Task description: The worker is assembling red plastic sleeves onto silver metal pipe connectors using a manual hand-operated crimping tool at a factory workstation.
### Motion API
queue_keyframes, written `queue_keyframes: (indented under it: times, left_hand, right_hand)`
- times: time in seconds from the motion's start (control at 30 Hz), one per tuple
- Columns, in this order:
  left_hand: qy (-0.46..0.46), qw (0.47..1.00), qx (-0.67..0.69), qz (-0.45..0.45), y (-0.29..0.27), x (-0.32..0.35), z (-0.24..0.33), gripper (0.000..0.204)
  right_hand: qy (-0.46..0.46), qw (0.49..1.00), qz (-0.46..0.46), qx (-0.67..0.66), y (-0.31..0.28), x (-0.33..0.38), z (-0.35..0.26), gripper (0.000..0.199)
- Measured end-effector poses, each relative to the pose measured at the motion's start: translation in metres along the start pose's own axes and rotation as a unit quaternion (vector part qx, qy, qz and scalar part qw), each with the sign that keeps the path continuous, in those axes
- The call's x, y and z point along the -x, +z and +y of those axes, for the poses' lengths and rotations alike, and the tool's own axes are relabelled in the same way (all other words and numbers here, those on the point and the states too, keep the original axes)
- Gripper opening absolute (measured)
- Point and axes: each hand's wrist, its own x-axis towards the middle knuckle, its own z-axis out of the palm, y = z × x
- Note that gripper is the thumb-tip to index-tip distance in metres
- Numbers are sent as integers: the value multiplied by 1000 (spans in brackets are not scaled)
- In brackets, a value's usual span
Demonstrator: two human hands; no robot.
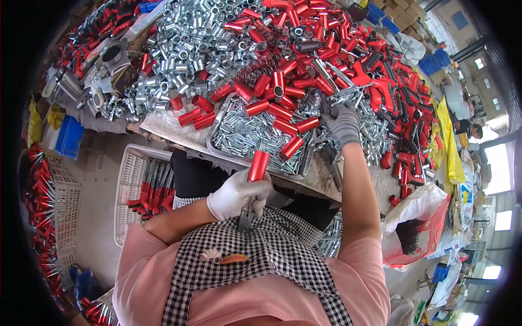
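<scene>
My left hand, in a white glove, is closed round a red metal tube in front of my apron. A silvery end sticks out of the tube's top, and a grey metal part shows below the fist. My right hand, in a grey glove, reaches into a heap of small metal parts to the right of the tray. Its fingers are curled among the parts; what they grip is hidden. Between my hands, a metal tray holds many small steel pins, with several red tubes lying on them.
Silvery metal sleeves heap up at the back left of the table. Red pistol-shaped bodies with black grips pile up at the right. A white crate of red-handled tools stands below left. An open white sack is at lower right.
</scene>
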Motion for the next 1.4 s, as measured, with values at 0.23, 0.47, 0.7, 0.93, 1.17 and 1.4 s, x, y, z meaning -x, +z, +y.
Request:
queue_keyframes:
  times: [0.23,0.47,0.7,0.93,1.17,1.4]
  left_hand:
    - [49,944,-300,131,9,-8,40,20]
    - [266,760,-577,135,-24,-26,19,27]
    - [237,767,-583,122,-30,-27,34,27]
    - [235,816,-509,138,-35,-25,40,30]
    - [214,835,-487,142,-34,-19,45,30]
    - [222,829,-503,102,-42,-27,40,31]
  right_hand:
    - [-67,898,239,-363,-6,29,-4,22]
    - [-386,882,-1,-269,-77,98,-75,21]
    - [-350,882,-51,-311,-69,96,-100,46]
    - [-74,760,-211,-611,-56,-111,-61,71]
    - [229,952,0,-204,29,-244,-102,73]
    - [146,773,-191,-586,20,-231,-20,51]
